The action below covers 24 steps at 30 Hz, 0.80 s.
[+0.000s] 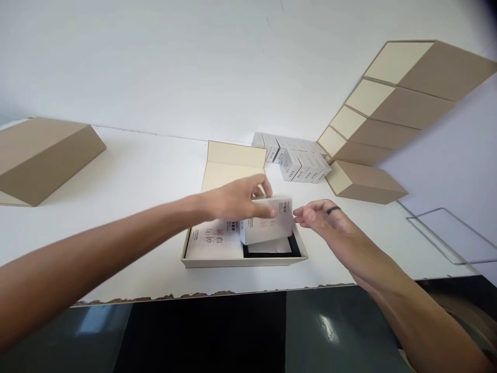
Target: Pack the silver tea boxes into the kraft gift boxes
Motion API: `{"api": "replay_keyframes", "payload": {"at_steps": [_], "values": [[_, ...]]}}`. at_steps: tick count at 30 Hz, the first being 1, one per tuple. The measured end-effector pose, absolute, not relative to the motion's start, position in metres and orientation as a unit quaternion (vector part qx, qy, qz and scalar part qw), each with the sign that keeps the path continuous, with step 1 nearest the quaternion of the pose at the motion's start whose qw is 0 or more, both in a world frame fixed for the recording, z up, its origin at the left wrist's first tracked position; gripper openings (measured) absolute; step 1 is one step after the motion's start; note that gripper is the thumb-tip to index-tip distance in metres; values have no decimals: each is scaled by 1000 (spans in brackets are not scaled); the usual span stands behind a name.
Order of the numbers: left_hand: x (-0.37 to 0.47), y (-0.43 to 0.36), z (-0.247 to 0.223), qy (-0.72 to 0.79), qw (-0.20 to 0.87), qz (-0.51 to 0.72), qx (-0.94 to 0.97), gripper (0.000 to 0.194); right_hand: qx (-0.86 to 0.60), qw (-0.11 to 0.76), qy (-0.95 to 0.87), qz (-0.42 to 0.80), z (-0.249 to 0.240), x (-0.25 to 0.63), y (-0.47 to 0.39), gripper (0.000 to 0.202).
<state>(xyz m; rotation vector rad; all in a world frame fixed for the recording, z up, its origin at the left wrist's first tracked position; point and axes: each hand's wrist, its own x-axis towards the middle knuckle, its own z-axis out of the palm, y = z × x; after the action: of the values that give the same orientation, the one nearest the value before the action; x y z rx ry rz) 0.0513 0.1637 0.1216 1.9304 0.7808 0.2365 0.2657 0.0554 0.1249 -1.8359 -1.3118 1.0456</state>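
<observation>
A beige gift box (244, 262) lies with its lid (233, 155) raised behind it. On the left, the box holds a white printed carton (212, 242); a black-edged compartment (246, 252) with a pale flat piece (272, 246) shows on the right. My left hand (243, 199) grips a small white carton (267, 228), tilted over that right compartment. Beside the carton's right end is my right hand (320, 215), its fingers bent and nearly together, a dark ring on one. Whether anything is between those fingertips I cannot make out.
Several small white cartons (303, 166) stand behind the box. Closed beige boxes (404, 98) are stacked against the wall at right, with one lower box (365, 181). Another beige box (50, 155) lies far left. A wire frame (438, 238) sits near the table's chipped front edge.
</observation>
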Motion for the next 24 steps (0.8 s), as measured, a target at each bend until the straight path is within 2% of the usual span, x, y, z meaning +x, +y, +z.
{"api": "replay_keyframes", "payload": {"at_steps": [2,4,10,15,19,21,24], "values": [[59,171,119,346,458,-40,818,39,-691,353,-488,400,122,271,48,47],[71,171,120,351,400,-99,841,41,-689,365,-477,406,118,274,41,44],[101,157,129,369,331,-96,863,39,-706,342,-484,389,101,278,29,44],[112,148,121,388,321,-94,859,38,-723,335,-528,294,99,274,21,40],[104,161,127,367,347,-89,858,29,-700,229,-650,189,111,271,29,40],[90,170,134,363,357,-69,858,30,-634,135,-739,184,120,266,41,44],[61,175,146,346,364,-81,861,32,-523,-41,-820,231,129,254,68,62]]}}
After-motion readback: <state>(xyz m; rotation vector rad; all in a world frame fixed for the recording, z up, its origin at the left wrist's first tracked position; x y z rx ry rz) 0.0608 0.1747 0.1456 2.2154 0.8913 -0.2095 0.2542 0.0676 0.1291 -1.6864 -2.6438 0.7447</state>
